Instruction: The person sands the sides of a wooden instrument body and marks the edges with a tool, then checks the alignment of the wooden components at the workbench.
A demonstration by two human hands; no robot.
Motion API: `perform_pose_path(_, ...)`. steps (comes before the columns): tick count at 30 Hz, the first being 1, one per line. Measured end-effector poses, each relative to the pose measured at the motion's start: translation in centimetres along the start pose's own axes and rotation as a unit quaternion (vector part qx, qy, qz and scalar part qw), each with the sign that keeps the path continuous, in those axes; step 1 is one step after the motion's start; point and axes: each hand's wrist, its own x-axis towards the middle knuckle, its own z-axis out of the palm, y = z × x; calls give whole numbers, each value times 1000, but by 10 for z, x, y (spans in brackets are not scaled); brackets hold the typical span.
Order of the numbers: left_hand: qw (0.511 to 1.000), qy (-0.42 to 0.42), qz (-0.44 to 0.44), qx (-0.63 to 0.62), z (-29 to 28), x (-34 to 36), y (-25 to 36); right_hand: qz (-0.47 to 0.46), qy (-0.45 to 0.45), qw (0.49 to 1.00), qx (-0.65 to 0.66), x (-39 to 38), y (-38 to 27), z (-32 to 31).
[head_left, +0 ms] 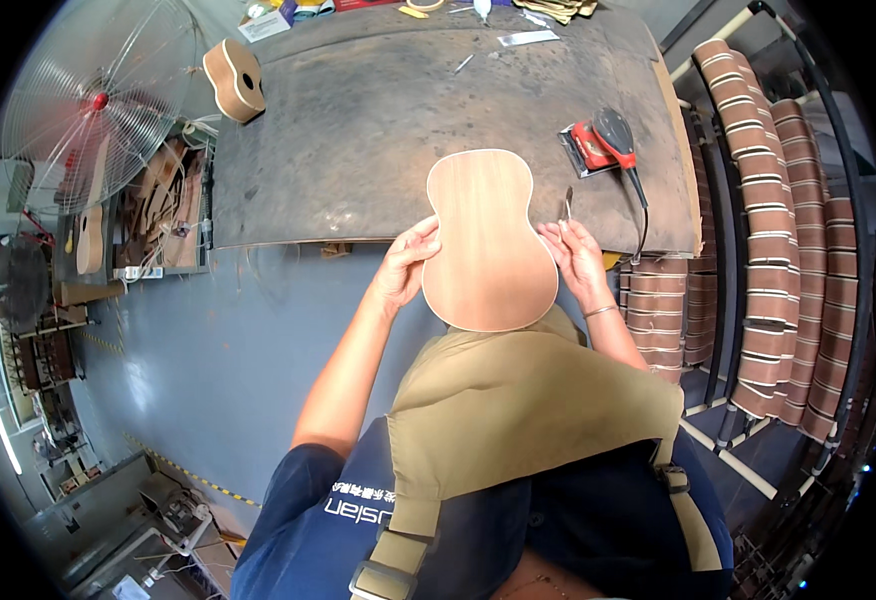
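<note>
At near edge of scuffed grey workbench (pixel 338 150), body: white-edged, pale-wood figure-eight instrument body (pixel 488 240), btwn both hands.
L hand (pixel 408 265): closed on waist edge, thumb on face.
R hand (pixel 576 258): part-curled at opp. edge; slim dark-tipped tool (pixel 569 201) by fingertips, gripped or not, can't tell.
Wood: prob. light, stiff, smooth; thin edge may dent.
Waist: best hold, both curves, fingers off flat face.
</note>
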Motion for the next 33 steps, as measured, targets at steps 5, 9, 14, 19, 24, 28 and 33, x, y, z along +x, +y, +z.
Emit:
perform_pose_path(5,949,194,-46,243,-8,20,-62,15,-83,992,89,-19,-1,73)
perform_pose_path(9,937,227,0,267,12,31,-93,-91,-45,995,1,-13,18,79)
perform_pose_path(14,945,161,38,282,24,33,-88,-147,47,985,-81,-16,38,97)
perform_pose_path(19,905,139,30,402,7,25,-105,-187,52,970,-146,-8,62,74)
perform_pose_path(24,877,143,-26,458,22,24,-83,-88,38,991,-89,-8,37,76)
perform_pose_path(28,895,161,-27,415,12,45,-58,-105,15,980,-168,17,7,63)
perform_pose_path(33,750,192,61,630,1,82,-3,-246,10,840,-483,60,-42,77)
